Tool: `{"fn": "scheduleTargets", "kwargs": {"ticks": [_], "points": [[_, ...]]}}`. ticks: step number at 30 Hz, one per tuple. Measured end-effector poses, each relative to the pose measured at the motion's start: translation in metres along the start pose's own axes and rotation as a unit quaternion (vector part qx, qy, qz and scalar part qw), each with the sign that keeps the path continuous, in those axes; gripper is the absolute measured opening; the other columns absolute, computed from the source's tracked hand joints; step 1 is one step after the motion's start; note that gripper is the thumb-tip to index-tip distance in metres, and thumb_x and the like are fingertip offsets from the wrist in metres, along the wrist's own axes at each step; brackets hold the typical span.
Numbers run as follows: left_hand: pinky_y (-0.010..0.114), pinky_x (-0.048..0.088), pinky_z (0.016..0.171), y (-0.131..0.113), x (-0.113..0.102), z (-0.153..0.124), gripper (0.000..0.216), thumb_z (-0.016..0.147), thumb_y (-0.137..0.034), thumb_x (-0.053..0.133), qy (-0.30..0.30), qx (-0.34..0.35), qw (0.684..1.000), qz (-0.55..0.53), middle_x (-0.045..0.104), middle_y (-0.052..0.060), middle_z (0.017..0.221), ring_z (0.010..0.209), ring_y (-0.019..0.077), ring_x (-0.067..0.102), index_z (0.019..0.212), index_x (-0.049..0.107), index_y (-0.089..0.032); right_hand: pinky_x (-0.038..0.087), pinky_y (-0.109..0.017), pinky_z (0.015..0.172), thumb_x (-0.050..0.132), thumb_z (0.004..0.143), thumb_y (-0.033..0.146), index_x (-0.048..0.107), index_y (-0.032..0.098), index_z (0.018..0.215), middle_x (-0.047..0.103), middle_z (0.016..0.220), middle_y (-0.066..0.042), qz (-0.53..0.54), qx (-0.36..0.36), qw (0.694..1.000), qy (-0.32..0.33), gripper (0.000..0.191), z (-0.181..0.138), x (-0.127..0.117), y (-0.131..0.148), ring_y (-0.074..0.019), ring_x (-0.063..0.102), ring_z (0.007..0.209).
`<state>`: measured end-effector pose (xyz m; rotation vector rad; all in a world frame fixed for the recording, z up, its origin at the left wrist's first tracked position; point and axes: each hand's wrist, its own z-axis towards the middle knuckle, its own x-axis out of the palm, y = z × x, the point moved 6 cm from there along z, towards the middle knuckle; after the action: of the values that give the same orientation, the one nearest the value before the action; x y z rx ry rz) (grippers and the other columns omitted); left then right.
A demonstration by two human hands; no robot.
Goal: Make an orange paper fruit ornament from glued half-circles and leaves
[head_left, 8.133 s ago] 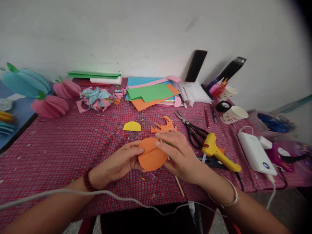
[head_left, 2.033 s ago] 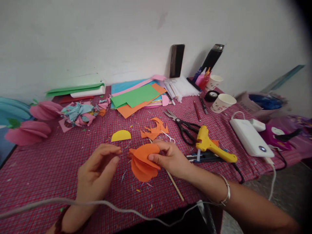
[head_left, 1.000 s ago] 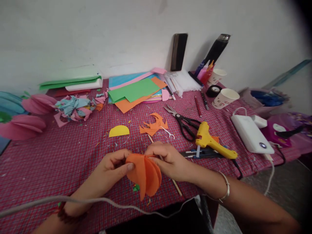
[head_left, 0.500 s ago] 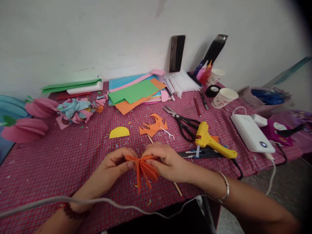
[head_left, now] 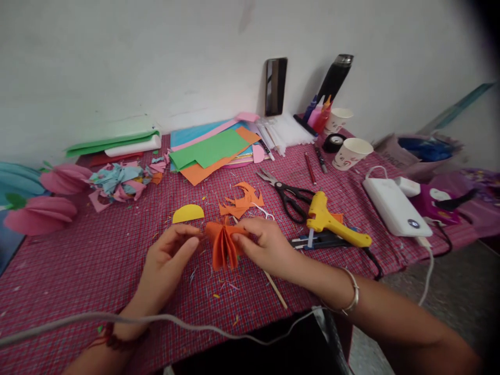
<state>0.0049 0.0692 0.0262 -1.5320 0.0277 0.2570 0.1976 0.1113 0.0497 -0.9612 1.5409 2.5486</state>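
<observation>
An orange folded-paper piece (head_left: 225, 245), its several leaves fanned out, is held up over the checked cloth. My right hand (head_left: 269, 247) pinches its right side between thumb and fingers. My left hand (head_left: 170, 258) is just left of the paper, thumb and fingers apart; its fingertips come close to the left leaf. Behind the hands lie a yellow paper half-circle (head_left: 188, 213) and orange paper scraps (head_left: 242, 200). A thin wooden stick (head_left: 276, 290) passes partly under my right hand.
Right of my hands are a yellow glue gun (head_left: 332, 223), black-handled scissors (head_left: 287, 195) and a white power bank (head_left: 397, 204). Coloured paper sheets (head_left: 213, 148) lie at the back. Pink paper pumpkins (head_left: 42, 214) sit left. A white cable (head_left: 187, 326) crosses in front.
My left hand has loosened from the orange paper and moved slightly left, its fingers spreading. The paper has risen a little and turned, its leaves showing more from the front.
</observation>
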Motion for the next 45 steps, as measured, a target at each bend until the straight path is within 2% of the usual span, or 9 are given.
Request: {"fn": "scheduleTargets", "kwargs": {"ticks": [6,11,17,22,27,34,38,42,45], "points": [[0.025,0.052,0.07,-0.012,0.018,-0.009,0.006,0.079,-0.021,0.067,0.077,0.057,0.995,0.01,0.067,0.0,0.082,0.075,0.0152,0.064,0.086,0.067,-0.022,0.036,-0.023,0.059,0.05,0.087,0.019,0.058,0.017,0.069,0.055,0.062,0.002,-0.004,0.023,1.0,0.002,0.02,0.001,0.0,-0.006,-0.0113,0.051,0.06],[0.026,0.052,0.067,-0.021,0.024,-0.012,0.006,0.082,-0.019,0.062,0.075,0.078,0.994,0.007,0.067,0.001,0.08,0.072,0.0148,0.065,0.085,0.066,-0.021,0.038,-0.023,0.06,0.05,0.087,0.018,0.061,0.017,0.073,0.058,0.064,0.002,0.018,0.007,1.0,0.002,0.018,0.0,0.001,-0.005,-0.0117,0.053,0.062],[0.029,0.053,0.071,-0.029,0.024,-0.015,0.017,0.069,-0.015,0.072,0.06,0.131,0.989,0.043,0.067,0.001,0.081,0.075,0.017,0.064,0.083,0.064,-0.021,0.038,-0.023,0.061,0.051,0.086,0.017,0.062,0.017,0.073,0.059,0.065,0.001,0.019,-0.001,1.0,-0.005,0.018,0.001,0.002,-0.004,-0.012,0.052,0.062],[0.026,0.05,0.065,-0.03,0.026,-0.017,0.009,0.078,-0.012,0.059,0.038,0.161,0.981,0.103,0.066,0.001,0.076,0.069,0.0145,0.062,0.079,0.064,-0.019,0.038,-0.024,0.062,0.053,0.086,0.015,0.06,0.017,0.071,0.057,0.065,0.002,0.049,-0.024,0.998,-0.018,0.017,0.003,0.0,-0.003,-0.0122,0.052,0.063],[0.027,0.05,0.067,-0.026,0.014,-0.012,0.006,0.081,-0.016,0.061,0.025,0.164,0.981,0.096,0.068,0.002,0.077,0.07,0.0155,0.064,0.082,0.066,-0.019,0.044,-0.025,0.067,0.053,0.087,0.018,0.064,0.016,0.078,0.064,0.072,-0.001,0.086,-0.059,0.995,-0.002,0.015,0.005,-0.001,-0.001,-0.0137,0.058,0.068],[0.03,0.05,0.071,-0.073,0.005,0.005,0.008,0.081,-0.021,0.064,0.068,0.228,0.966,0.102,0.07,0.003,0.078,0.075,0.0175,0.064,0.074,0.069,-0.019,0.046,-0.028,0.076,0.056,0.081,0.018,0.066,0.017,0.078,0.066,0.076,-0.002,0.146,-0.086,0.985,-0.009,0.011,0.029,-0.023,0.016,-0.0152,0.061,0.075],[0.029,0.052,0.069,-0.078,0.013,0.022,0.012,0.08,-0.019,0.06,0.015,0.189,0.98,0.067,0.071,0.004,0.084,0.074,0.0172,0.067,0.089,0.068,-0.018,0.045,-0.025,0.066,0.055,0.075,0.014,0.065,0.017,0.076,0.063,0.071,0.001,0.185,-0.07,0.979,-0.05,0.01,0.043,-0.03,0.021,-0.0128,0.057,0.067],[0.034,0.055,0.081,-0.072,0.024,0.025,0.02,0.075,-0.014,0.057,-0.034,0.211,0.976,0.037,0.072,0.006,0.095,0.091,0.0202,0.07,0.094,0.063,-0.017,0.043,-0.022,0.055,0.059,0.074,0.019,0.065,0.018,0.077,0.061,0.064,0.003,0.257,-0.038,0.963,-0.075,0.007,0.047,-0.025,0.012,-0.0116,0.054,0.056],[0.033,0.056,0.077,-0.066,0.024,0.017,0.024,0.078,-0.015,0.054,-0.047,0.218,0.975,0.025,0.071,0.008,0.102,0.089,0.0194,0.07,0.101,0.062,-0.017,0.043,-0.022,0.054,0.067,0.072,0.025,0.064,0.018,0.076,0.062,0.064,0.004,0.326,-0.002,0.94,-0.098,0.008,0.045,-0.021,-0.004,-0.0108,0.054,0.055]]}}
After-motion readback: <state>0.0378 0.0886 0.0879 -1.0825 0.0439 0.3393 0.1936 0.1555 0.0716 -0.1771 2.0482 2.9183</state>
